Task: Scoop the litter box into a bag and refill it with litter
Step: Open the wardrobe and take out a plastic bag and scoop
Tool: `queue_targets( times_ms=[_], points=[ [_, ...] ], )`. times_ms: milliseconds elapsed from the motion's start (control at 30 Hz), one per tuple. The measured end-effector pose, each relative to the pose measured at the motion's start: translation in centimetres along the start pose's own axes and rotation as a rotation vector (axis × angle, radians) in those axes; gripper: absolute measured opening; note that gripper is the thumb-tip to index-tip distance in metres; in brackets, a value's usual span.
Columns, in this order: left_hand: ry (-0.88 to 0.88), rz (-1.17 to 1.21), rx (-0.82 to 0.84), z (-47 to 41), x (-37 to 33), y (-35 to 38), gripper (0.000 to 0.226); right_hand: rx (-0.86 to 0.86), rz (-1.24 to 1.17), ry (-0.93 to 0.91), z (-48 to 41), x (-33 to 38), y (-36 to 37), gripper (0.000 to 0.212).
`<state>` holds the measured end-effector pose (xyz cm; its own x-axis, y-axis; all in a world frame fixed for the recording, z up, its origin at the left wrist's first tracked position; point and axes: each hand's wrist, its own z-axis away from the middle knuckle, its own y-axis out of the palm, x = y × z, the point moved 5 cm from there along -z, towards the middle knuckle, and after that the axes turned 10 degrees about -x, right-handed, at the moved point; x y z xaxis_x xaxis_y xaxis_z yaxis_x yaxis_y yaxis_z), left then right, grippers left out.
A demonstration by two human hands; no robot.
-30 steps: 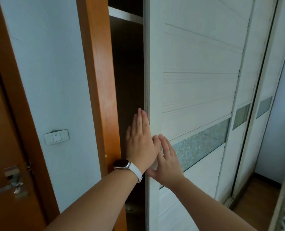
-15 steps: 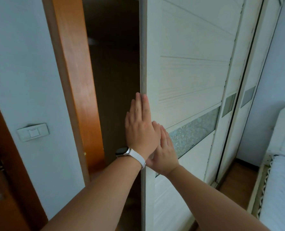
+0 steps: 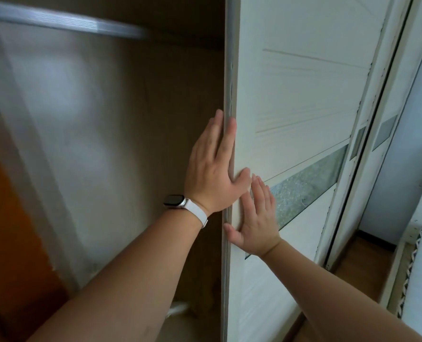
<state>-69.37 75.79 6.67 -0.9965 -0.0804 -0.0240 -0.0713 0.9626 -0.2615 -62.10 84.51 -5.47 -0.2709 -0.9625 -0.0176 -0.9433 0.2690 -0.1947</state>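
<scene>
The wardrobe interior [image 3: 130, 119] is blurred, and a pale object [image 3: 179, 308] low inside is half hidden by a forearm [image 3: 130, 280]. The sliding door [image 3: 291, 95] stands upright, long axis vertical. The left hand [image 3: 212, 166], apparently on its edge, and the right hand [image 3: 254, 218], on its face, are pressed flat with fingers straight.

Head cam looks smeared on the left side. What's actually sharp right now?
Head view: the left hand, right hand and white sliding door are sharp; the grey bar and wardrobe interior left of them are motion-smeared and dim.
</scene>
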Motion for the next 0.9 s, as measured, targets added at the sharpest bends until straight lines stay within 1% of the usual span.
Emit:
queue_targets(
  times_ms=[333, 467, 700, 900],
  points=[
    [0.139, 0.030, -0.118, -2.6, -2.2, 9.4, 0.087, -0.014, -0.029, 0.004, -0.1, -9.7, 0.9, 0.080],
    [0.146, 0.028, -0.123, -3.7, -3.2, 13.4, 0.086, 0.029, -0.009, 0.021, -0.2, -13.8, 1.1, 0.081],
    [0.149, 0.034, -0.138, -5.4, -5.1, 19.9, 0.081, 0.169, 0.057, 0.058, -0.7, -20.5, 1.3, 0.085],
    [0.144, 0.040, -0.116, -6.8, -6.5, 25.3, 0.083, 0.173, 0.041, 0.051, -1.0, -25.5, 1.2, 0.082]
  ],
)
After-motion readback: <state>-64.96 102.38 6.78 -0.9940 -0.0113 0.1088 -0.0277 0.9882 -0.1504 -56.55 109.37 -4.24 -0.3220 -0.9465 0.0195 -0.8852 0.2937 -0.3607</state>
